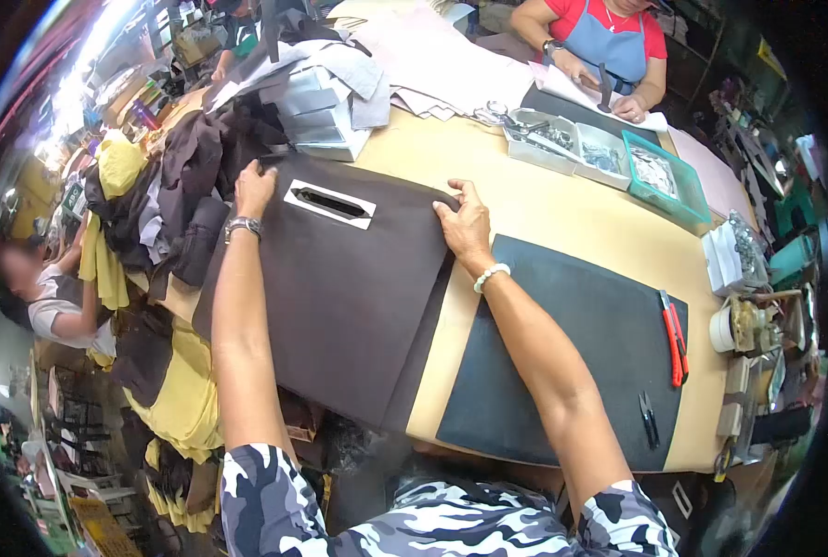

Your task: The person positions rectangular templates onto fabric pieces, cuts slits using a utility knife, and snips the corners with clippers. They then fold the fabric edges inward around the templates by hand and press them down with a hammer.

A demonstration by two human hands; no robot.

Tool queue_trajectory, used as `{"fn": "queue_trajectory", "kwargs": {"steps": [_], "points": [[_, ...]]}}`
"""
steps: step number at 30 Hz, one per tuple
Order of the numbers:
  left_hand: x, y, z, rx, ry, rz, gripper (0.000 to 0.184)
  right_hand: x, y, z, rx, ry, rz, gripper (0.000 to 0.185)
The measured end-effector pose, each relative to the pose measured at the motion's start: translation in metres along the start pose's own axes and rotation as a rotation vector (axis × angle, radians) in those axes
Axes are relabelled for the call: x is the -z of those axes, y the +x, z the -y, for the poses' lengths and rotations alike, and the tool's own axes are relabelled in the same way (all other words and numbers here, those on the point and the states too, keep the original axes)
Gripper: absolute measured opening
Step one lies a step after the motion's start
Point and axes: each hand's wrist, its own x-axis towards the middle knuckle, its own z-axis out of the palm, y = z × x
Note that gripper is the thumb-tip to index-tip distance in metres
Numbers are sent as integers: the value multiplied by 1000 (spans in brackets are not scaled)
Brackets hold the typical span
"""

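The underside of the flat, dark brown sheet-material panel (349,288) with a white-framed slot (330,203) is hidden. The panel is spread across the pale yellow worktop (544,223), its far corners pinched by the narrowly closed left hand (255,190) and right hand (467,225).

Bright light (96,42) glares beyond a tan worktable (548,218)

Blk mat (553,362) w/ red-hdld tool (671,339) & snips (651,427); teal bin (669,206) nr co-worker (609,51).
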Motion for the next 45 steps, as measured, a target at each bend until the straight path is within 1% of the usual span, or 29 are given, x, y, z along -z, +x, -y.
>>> {"fn": "queue_trajectory", "kwargs": {"steps": [2,3,5,8,11,14,15,17,18,20,22,23,25,26,27,29,30,33,36,37,39,42,43,45], "points": [[-15,-5,1,17,4,69,68,-7,6,-6,-33,0,2,43],[-19,-10,-3,40,23,80,70,-11,8,-11,-38,10,-16,44],[-41,-4,14,34,39,82,74,-17,11,-20,-49,30,-49,45],[-43,-18,6,67,109,82,75,-17,14,-19,-55,-45,-51,46],[-61,-25,16,-25,25,-129,73,-16,11,-13,-42,-60,-73,47],[-61,-45,-6,-295,66,-240,68,-14,12,-10,-72,-47,-40,48],[-60,-53,-14,-348,28,-141,62,-15,13,-12,-50,-66,-55,47],[-47,-83,-46,-233,198,120,61,-17,13,-15,-6,-104,-80,46],[-54,-86,-43,-236,210,173,62,-17,13,-15,-20,-103,-81,46],[-60,-86,-38,-211,229,171,65,-16,14,-12,-46,-99,-83,46],[-57,-88,-47,-174,280,178,70,-10,18,-18,-100,-42,33,51],[-56,-90,-53,-176,268,147,71,-6,21,-22,-125,-12,92,54],[-52,-98,-70,-179,245,86,74,9,29,-29,-137,70,302,62],[-49,-104,-81,-144,224,143,77,15,32,-31,-142,109,407,66],[-52,-111,-86,-141,185,179,85,20,31,-28,-88,56,457,68],[-61,-122,-91,-111,172,239,91,28,27,-18,29,-56,566,72],[-66,-127,-91,-100,170,207,90,24,25,-20,261,-146,530,71],[-74,-130,-92,-76,121,134,87,24,28,-19,244,-377,562,68],[-74,-131,-92,-61,107,113,85,27,35,-19,244,-394,468,67],[-74,-132,-93,-58,106,107,86,31,38,-18,274,-423,435,67],[-73,-132,-93,-50,110,100,90,49,46,-18,326,-484,367,66],[-74,-134,-95,-42,114,95,94,87,58,-19,323,-539,311,67],[-74,-133,-95,-40,113,97,95,97,63,-19,334,-600,264,66],[-73,-134,-95,-32,122,105,96,115,67,-8,237,-498,222,66]]}}
